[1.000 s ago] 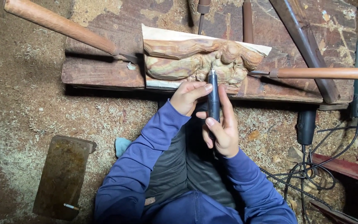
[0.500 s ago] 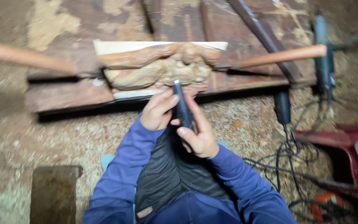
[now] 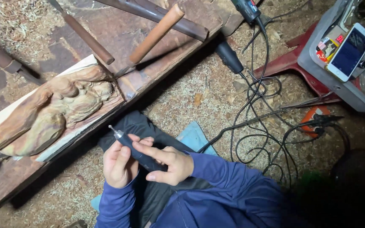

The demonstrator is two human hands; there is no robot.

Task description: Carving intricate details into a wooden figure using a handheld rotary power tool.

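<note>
I hold the slim black rotary tool (image 3: 134, 150) low over my lap, its small metal tip pointing up-left toward the carved wooden relief (image 3: 51, 114), just short of its lower edge. My left hand (image 3: 119, 162) is curled around the tool's body from below; my right hand (image 3: 165, 162) closes over it from the side, fingers pinching the shaft. The relief lies on a plank surface (image 3: 157, 71) with wooden-handled chisels (image 3: 155, 33). Black cables (image 3: 258, 122) tangle on the sawdust-covered floor, and a white phone (image 3: 350, 51) sits far right.
</note>
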